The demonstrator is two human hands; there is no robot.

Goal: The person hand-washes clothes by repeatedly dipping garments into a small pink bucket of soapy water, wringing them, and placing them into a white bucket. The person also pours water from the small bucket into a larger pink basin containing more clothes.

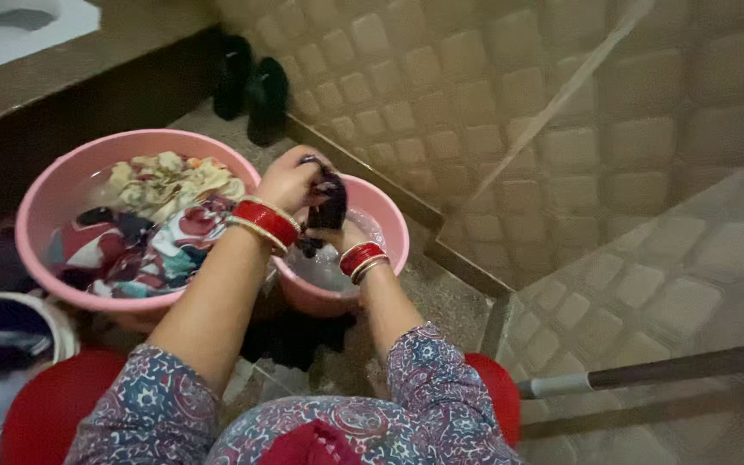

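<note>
My left hand [288, 179] grips the top of a dark wet cloth [327, 203] above a small pink basin [382, 215] of water. My right hand [337, 237] holds the lower end of the same cloth just over the water; most of that hand is hidden behind the cloth. Both wrists wear red and gold bangles. To the left stands a larger pink tub [49, 202] full of soaking coloured clothes [152, 224].
A white bucket [53, 323] with clothes stands at lower left. Dark footwear [251, 86] stands near the tiled wall at the top. A metal-handled tool [647, 372] lies at right. I sit on a red stool [497, 392]. A raised ledge runs along the left.
</note>
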